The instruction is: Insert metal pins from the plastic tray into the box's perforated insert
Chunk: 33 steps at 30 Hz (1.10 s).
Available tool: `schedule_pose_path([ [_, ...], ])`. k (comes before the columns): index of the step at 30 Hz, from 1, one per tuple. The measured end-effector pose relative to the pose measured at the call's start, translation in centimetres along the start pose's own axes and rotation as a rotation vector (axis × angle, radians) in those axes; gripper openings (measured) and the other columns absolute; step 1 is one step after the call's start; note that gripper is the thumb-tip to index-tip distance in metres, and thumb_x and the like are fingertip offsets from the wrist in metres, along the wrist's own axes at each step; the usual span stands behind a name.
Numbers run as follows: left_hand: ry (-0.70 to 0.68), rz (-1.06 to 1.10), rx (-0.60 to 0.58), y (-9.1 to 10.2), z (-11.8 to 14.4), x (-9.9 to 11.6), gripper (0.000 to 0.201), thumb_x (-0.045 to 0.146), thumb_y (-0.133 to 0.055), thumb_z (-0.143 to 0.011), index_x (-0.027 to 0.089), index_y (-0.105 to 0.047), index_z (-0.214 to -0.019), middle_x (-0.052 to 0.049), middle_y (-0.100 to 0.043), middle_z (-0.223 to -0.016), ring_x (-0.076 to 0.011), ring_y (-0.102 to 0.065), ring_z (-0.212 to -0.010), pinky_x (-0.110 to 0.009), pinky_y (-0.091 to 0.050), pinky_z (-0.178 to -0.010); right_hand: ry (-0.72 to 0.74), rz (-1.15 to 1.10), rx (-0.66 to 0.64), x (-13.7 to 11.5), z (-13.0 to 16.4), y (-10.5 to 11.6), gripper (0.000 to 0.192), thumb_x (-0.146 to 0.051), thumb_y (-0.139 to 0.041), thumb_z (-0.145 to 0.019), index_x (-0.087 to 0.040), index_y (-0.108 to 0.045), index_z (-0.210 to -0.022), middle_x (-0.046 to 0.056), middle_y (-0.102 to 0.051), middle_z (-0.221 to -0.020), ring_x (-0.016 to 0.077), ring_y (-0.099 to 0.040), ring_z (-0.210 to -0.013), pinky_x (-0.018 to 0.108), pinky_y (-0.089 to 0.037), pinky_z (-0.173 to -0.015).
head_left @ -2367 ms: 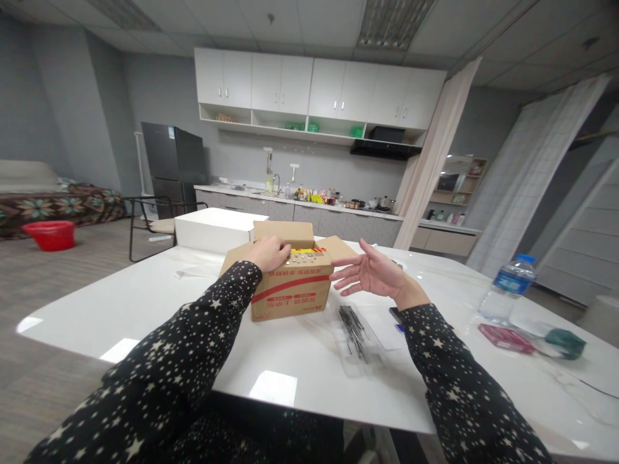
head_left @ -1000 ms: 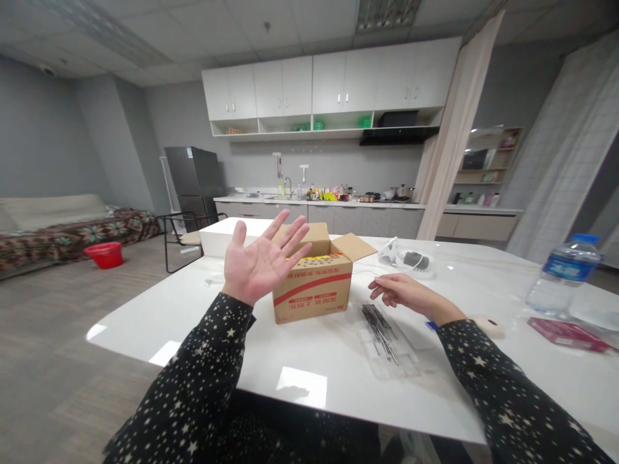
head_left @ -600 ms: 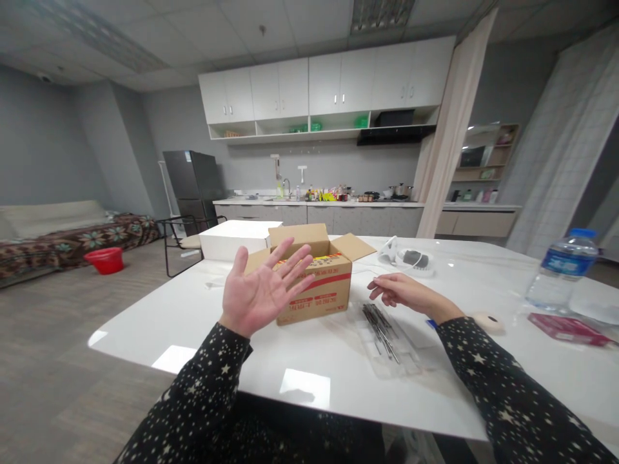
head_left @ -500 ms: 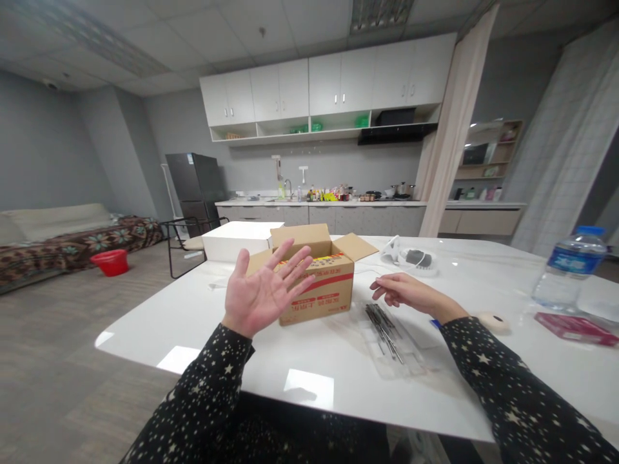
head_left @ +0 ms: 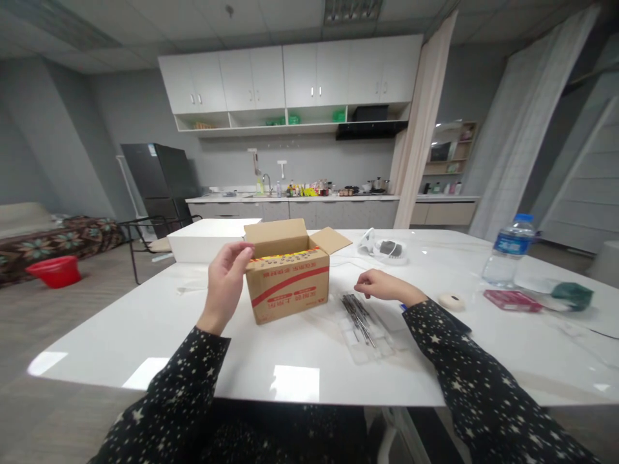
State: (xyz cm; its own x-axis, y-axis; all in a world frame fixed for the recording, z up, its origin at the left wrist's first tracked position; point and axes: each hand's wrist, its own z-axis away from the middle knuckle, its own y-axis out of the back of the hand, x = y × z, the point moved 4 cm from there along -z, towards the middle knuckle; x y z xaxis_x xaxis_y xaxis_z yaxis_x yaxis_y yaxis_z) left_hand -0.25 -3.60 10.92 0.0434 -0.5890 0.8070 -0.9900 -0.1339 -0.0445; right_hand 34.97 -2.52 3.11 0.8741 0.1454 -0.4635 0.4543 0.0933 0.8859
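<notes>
Step in hand: the open box (head_left: 288, 278), set mid-table toward the far edge, was being reached for; a start on its contents was judged likely.
Left hand (head_left: 225, 283): raised at the box's left corner, fingers loosely curled, fingertips at or just off the cardboard rim; nothing was gripped.
Right hand (head_left: 382, 285): laid on the table (head_left: 145, 316) right of the box, fingers curled under, nothing seen held; just beyond a clear tray (head_left: 365, 325) of thin metal tools (head_left: 356, 310).
Box: flaps up, red stripe on the near face, something yellow and red showing at the top.
Next move: a firm hold on the left wall or flap was judged needed, the right hand free to steady the other side.
Around: white box (head_left: 210, 237) behind, bottle (head_left: 507, 252) near the right edge, tape roll (head_left: 451, 301) beside the right sleeve.
Hard to make out: the box's contents, hidden by the near wall; actual contact at the left fingertips; the right fingertips, tucked under.
</notes>
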Motion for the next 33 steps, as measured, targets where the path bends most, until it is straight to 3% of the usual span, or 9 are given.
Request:
schedule_pose_path([
  [2,-0.112,-0.257,0.054,0.1,-0.4,0.3,0.036,0.049,-0.067,-0.078,0.018,-0.067,-0.098,-0.006,-0.070,-0.101,-0.0219,-0.065,-0.093,-0.034,-0.052,-0.082,-0.014,0.028,0.001,0.0,0.2,0.2,0.027,-0.035,-0.058,-0.084,-0.013,-0.074,-0.086,0.007,-0.075,-0.077,0.0184,-0.063,-0.070,0.028,-0.044,-0.067],
  [6,-0.182,-0.579,-0.002,-0.1,-1.4,0.2,0.042,0.052,-0.054,-0.084,0.021,-0.067,-0.109,-0.009,-0.068,-0.118,-0.0283,-0.062,-0.112,-0.042,-0.048,-0.098,-0.041,0.044,-0.014,-0.4,0.8,0.6,0.029,-0.031,-0.060,-0.081,-0.012,-0.075,-0.096,0.007,-0.074,-0.079,0.0178,-0.062,-0.070,0.027,-0.044,-0.064],
  [8,-0.175,-0.761,-0.033,-0.3,-1.9,-0.4,0.048,0.056,-0.052,-0.084,0.022,-0.067,-0.114,-0.011,-0.066,-0.124,-0.0330,-0.056,-0.122,-0.049,-0.040,-0.108,-0.033,0.053,-0.054,-0.8,1.1,0.6,0.028,-0.030,-0.062,-0.079,-0.013,-0.076,-0.096,0.007,-0.074,-0.082,0.0177,-0.062,-0.072,0.026,-0.043,-0.064],
  [12,-0.077,-0.952,-0.087,-0.7,-2.2,-2.3,0.062,0.066,-0.046,-0.085,0.021,-0.063,-0.125,-0.015,-0.060,-0.132,-0.0372,-0.052,-0.126,-0.053,-0.036,-0.110,-0.007,0.078,-0.141,-1.6,1.7,0.6,0.028,-0.031,-0.066,-0.076,-0.015,-0.076,-0.096,0.006,-0.073,-0.084,0.0181,-0.062,-0.074,0.026,-0.042,-0.063],
  [19,0.000,-1.012,-0.168,-1.1,-2.1,-3.8,0.079,0.078,-0.045,-0.077,0.020,-0.058,-0.129,-0.015,-0.058,-0.135,-0.0377,-0.048,-0.131,-0.049,-0.037,-0.110,0.074,0.076,-0.285,-3.2,2.5,0.0,0.037,-0.036,-0.075,-0.072,-0.017,-0.075,-0.104,0.002,-0.069,-0.084,0.0150,-0.057,-0.071,0.025,-0.041,-0.064],
  [27,0.074,-1.030,-0.206,-1.0,-2.8,-5.0,0.088,0.084,-0.052,-0.065,0.016,-0.063,-0.120,-0.020,-0.056,-0.131,-0.0397,-0.049,-0.129,-0.047,-0.042,-0.107,0.042,0.150,-0.372,-3.2,2.6,-0.9,0.048,-0.037,-0.080,-0.068,-0.018,-0.074,-0.111,0.002,-0.068,-0.088,0.0148,-0.056,-0.071,0.025,-0.040,-0.063],
  [33,0.074,-1.080,-0.210,-1.1,-2.5,-4.8,0.090,0.085,-0.049,-0.068,0.015,-0.062,-0.123,-0.021,-0.049,-0.141,-0.0416,-0.045,-0.133,-0.049,-0.040,-0.109,0.068,0.127,-0.438,-3.2,2.7,-1.4,0.030,-0.033,-0.076,-0.068,-0.018,-0.078,-0.094,0.000,-0.071,-0.083,0.0146,-0.057,-0.071,0.025,-0.039,-0.061],
])
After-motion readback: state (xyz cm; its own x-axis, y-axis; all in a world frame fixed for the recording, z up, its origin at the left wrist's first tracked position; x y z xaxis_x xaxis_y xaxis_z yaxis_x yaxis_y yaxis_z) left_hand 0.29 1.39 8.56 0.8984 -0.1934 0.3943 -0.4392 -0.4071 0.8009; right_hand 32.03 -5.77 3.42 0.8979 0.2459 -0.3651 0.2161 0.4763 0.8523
